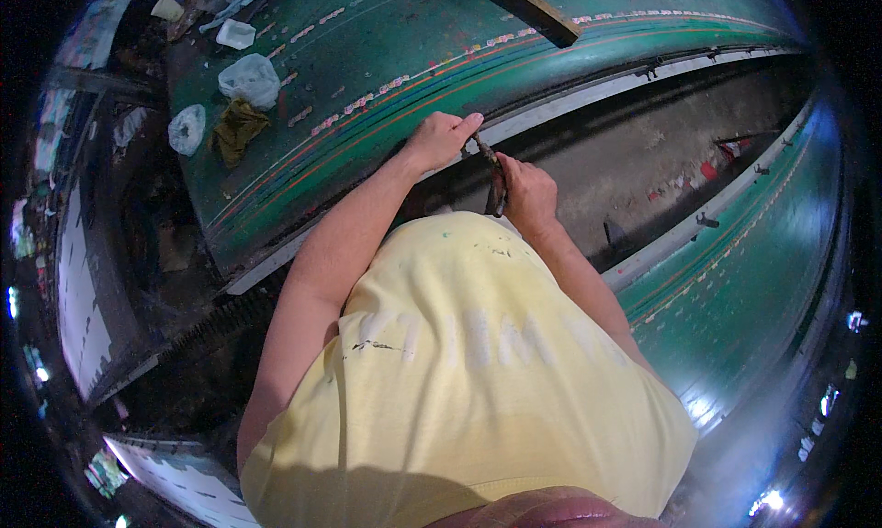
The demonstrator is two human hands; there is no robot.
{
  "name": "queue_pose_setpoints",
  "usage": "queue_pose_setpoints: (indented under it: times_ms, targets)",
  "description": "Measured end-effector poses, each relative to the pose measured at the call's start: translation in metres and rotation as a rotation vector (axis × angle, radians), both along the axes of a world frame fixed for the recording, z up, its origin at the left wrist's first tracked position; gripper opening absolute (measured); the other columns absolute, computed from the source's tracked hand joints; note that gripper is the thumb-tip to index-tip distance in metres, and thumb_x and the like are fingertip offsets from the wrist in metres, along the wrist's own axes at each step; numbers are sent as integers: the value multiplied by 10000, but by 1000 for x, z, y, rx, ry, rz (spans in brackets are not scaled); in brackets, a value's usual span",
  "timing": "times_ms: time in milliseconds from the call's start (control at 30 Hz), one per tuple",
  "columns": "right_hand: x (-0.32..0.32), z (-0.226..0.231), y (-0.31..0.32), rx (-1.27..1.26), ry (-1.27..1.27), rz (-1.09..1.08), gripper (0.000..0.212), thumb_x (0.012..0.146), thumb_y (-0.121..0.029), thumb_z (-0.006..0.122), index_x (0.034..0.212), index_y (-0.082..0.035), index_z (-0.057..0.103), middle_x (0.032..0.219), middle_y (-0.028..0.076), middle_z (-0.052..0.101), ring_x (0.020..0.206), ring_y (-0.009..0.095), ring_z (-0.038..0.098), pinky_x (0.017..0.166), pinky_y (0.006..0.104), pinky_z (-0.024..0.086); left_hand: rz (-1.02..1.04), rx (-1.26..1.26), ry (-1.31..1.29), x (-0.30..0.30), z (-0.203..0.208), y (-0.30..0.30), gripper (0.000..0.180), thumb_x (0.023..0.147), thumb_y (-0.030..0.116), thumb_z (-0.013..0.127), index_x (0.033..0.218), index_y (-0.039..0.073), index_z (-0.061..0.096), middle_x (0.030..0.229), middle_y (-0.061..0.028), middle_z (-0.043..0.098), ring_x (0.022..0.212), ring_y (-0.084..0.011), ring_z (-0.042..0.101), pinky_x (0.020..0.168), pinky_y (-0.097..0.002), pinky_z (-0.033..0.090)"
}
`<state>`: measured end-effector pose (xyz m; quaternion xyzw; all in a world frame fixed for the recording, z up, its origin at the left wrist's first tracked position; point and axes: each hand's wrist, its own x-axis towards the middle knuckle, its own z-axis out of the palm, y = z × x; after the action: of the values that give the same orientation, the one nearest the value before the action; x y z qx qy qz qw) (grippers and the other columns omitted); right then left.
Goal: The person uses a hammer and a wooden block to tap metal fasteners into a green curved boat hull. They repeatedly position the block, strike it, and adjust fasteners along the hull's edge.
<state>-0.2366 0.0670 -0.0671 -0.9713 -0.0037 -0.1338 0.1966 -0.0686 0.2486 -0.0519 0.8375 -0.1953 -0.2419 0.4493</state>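
Both hands meet in front of my body at the near rail of a long green table [367, 156]. My left hand [443, 142] is closed at the top end of a dark, stained, narrow metal piece [491, 160], its thumb pointing right. The fingers of my right hand [531, 195] are wrapped round the lower part of the same piece, which hangs down towards my shirt. Its exact kind is too dark and small to tell. The curled fingers of both hands are partly hidden.
Beyond my left hand lie crumpled plastic bags [250, 80], a brown cloth [241, 129] and a white container [236, 34]. A wooden beam [528, 11] crosses the table's far side. Past a sunken floor [634, 147] with scraps, another green table [735, 280] runs at right, its rail carrying small clips.
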Motion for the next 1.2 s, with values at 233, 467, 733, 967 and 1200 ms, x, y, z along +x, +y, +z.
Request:
queue_pose_setpoints:
  times_ms: [233, 467, 733, 967, 1200]
  targets:
    - [2, 2, 4, -178, -60, 12, 356, 949, -132, 730, 1302, -98, 748, 980, 67, 750, 928, 288, 714, 810, 434, 536, 16, 4, 24, -1, 1, 1, 726, 1112, 598, 619, 750, -28, 675, 655, -114, 581, 661, -224, 535, 668, -467, 464]
    - [2, -15, 11, 311, -60, -118, 250, 1009, -229, 759, 1238, -132, 782, 883, 81, 731, 817, 261, 687, 740, 386, 487, -6, 24, 27, 0, 0, 3, 741, 1099, 618, 623, 809, -56, 727, 683, -199, 632, 668, -304, 611, 702, -487, 510]
    - [3, -75, 16, 1552, 352, -214, 365, 1122, -421, 629, 1064, -76, 733, 659, -5, 510, 568, 174, 464, 572, 348, 382, 4, 4, 83, 0, 1, 2, 671, 1117, 571, 638, 800, -14, 725, 685, -67, 585, 698, -186, 523, 686, -428, 463]
    - [-6, -36, 6, 1953, 580, -210, 323, 1143, -380, 617, 1140, -84, 746, 624, -39, 447, 558, 128, 432, 556, 337, 385, -18, 31, 161, 3, 1, 4, 623, 1121, 585, 629, 995, 11, 837, 883, -148, 790, 846, -233, 702, 822, -433, 553]
    - [-13, -19, 13, 667, -34, -107, 255, 1030, -151, 785, 1273, -75, 769, 1043, 122, 820, 907, 313, 802, 828, 417, 619, 8, -253, -267, -20, -8, 18, 418, 1053, 295, 728, 1357, 9, 750, 1247, -242, 788, 1129, -383, 775, 988, -469, 602]
